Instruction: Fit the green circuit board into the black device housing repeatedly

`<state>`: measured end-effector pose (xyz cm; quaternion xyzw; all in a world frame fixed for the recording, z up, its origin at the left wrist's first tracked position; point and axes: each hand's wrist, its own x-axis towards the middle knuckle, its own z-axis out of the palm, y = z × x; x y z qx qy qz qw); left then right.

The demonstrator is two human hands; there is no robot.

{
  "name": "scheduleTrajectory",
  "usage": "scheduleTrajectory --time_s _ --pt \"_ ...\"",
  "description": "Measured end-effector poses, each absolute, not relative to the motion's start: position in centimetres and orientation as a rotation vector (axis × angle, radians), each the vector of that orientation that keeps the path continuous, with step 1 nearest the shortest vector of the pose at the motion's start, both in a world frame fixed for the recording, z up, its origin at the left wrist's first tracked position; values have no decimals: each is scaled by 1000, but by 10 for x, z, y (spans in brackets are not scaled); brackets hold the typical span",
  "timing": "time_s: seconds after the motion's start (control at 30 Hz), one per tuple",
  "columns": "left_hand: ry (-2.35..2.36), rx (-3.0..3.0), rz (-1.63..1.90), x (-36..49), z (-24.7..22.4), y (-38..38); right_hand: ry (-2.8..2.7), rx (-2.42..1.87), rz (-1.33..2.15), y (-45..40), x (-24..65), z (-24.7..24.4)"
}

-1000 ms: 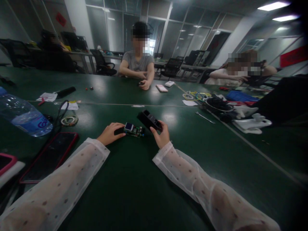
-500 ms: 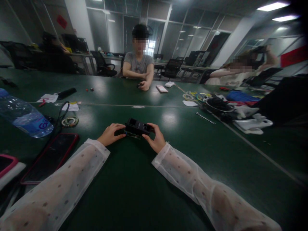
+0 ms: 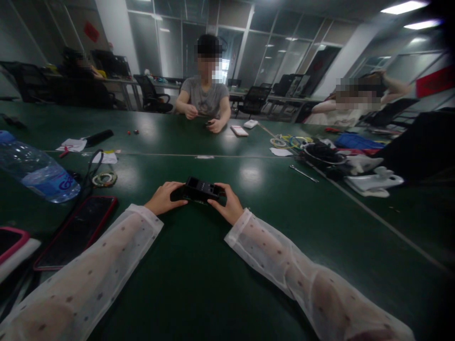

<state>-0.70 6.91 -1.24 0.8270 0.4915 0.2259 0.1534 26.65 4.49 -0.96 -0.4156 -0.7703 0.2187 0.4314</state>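
A small black box-shaped device [image 3: 202,188], with square openings in its upper face, is held between my two hands above the green table [image 3: 199,284]. My left hand [image 3: 166,198] grips its left end with thumb and fingers. The right end is pinched by my right hand [image 3: 227,202], thumb at the near edge and fingers behind. Its underside is hidden, and I cannot tell what exact kind of device it is. Sheer dotted white sleeves cover both my forearms.
At left are a water bottle [image 3: 46,177], a phone with a red edge [image 3: 76,232] and a bracelet [image 3: 104,179]. A wrench [image 3: 304,174] lies to the right, before a heap of cables [image 3: 323,154]. Across the table sits a person in a grey shirt [image 3: 206,98].
The black device has tipped slightly in my hands, so less of its lower edge shows. Across the table, the person's hands have moved apart. My arms have hardly shifted.
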Motion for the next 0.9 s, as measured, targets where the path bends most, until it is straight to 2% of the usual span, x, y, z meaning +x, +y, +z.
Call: scheduleTrajectory --time_s 0.23,0.9 --pt "1410 2368 639 -7 -11 68 -1970 -1074 392 42 266 -6" --pt "1368 2407 633 -8 -12 69 -2079 -1009 575 48 268 -9"
